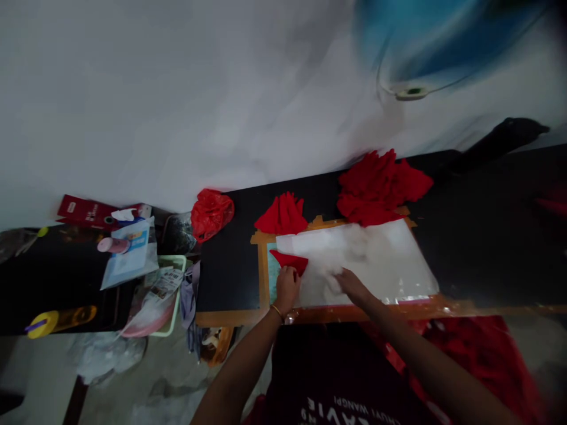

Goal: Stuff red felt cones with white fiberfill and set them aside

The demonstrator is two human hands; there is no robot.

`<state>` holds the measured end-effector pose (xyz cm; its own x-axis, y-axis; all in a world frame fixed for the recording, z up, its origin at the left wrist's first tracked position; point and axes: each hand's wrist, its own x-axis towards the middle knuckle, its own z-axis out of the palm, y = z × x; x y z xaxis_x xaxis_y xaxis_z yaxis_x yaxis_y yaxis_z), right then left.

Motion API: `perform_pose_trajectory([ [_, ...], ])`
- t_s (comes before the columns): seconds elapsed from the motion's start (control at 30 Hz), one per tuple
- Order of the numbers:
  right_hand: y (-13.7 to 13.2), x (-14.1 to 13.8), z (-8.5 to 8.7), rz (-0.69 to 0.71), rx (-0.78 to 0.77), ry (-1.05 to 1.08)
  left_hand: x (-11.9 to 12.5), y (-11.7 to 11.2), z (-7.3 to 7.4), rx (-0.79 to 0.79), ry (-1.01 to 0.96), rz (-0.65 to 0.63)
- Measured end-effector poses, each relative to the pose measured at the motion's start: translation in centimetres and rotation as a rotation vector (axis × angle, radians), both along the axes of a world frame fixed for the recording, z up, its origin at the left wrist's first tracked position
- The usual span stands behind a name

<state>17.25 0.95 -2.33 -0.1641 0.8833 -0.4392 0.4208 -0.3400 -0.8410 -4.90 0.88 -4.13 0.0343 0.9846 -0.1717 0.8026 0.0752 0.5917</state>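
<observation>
My left hand (287, 287) is closed on the near edge of a folded red cloth (289, 260) that lies on a pale sheet (390, 260) on the black table (230, 260). My right hand (349, 284) rests on the same sheet beside blurred white stuffing (330, 260); its fingers are smeared. A small stack of red cloth pieces (282, 215) and a larger pile (381, 186) sit just behind the sheet.
A red plastic bag (211, 213) sits at the table's left end. Left of it stand a green basket (170, 295) with packets, a red box (84, 211), a pink bottle (113, 244) and a yellow tool (59, 320). A blue fan (438, 47) spins overhead.
</observation>
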Motion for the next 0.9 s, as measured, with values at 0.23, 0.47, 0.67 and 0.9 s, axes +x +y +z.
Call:
perform_pose_trajectory([
  [0.23,0.4,-4.4,2.5,-0.027,-0.257,0.355,1.0,0.6,3.9,0.114,-0.206,0.007],
  [0.47,1.2,-5.9,1.5,-0.16,-0.189,0.47,1.5,-0.5,6.1,0.158,-0.36,-0.018],
  [0.67,1.2,-6.9,3.3,-0.282,-0.109,0.686,1.1,-0.6,9.0,0.123,-0.493,-0.051],
  [0.9,1.0,-8.8,5.1,-0.208,0.314,0.29,0.8,1.5,12.1,0.13,-0.587,0.116],
])
